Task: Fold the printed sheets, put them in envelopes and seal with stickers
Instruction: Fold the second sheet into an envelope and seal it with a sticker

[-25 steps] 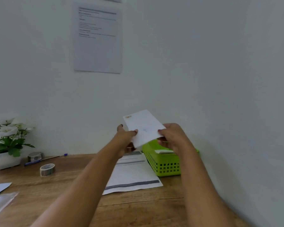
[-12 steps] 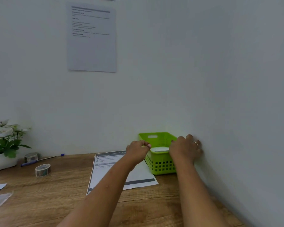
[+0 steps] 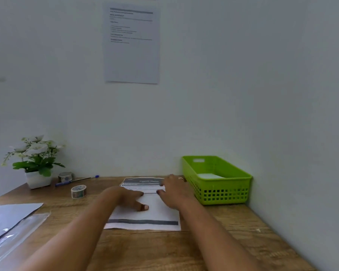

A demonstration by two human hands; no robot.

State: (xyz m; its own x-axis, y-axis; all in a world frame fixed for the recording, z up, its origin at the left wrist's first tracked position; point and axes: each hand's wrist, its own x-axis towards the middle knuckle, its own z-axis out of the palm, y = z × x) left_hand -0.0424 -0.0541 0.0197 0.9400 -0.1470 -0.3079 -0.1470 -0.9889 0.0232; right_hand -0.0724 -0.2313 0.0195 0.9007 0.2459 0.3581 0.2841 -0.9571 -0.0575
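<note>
A printed sheet (image 3: 145, 214) lies flat on the wooden desk (image 3: 213, 241), near its back edge, with a dark header band at the far end and a dark bar across the near end. Both hands rest on it, palms down: the left hand (image 3: 125, 198) sits on the middle of the page with its fingers (image 3: 144, 207) spread loosely and gripping nothing, and the right hand (image 3: 174, 192) lies flat over the sheet's right side, fingers extended toward the header, likewise holding nothing. Just beside the right hand stands a green plastic basket (image 3: 223, 192) pushed into the corner of the walls, with something white lying inside it. To the left of the sheet, well apart from it, sits a patterned tape roll (image 3: 78, 191); behind that lie a blue pen (image 3: 76, 180) and a second tape roll (image 3: 65, 176), next to a small white pot of white flowers (image 3: 35, 163). At the desk's left edge lie a pale sheet (image 3: 12, 214) and a clear plastic sleeve (image 3: 14, 237). A printed notice (image 3: 131, 44) hangs on the wall above.
</note>
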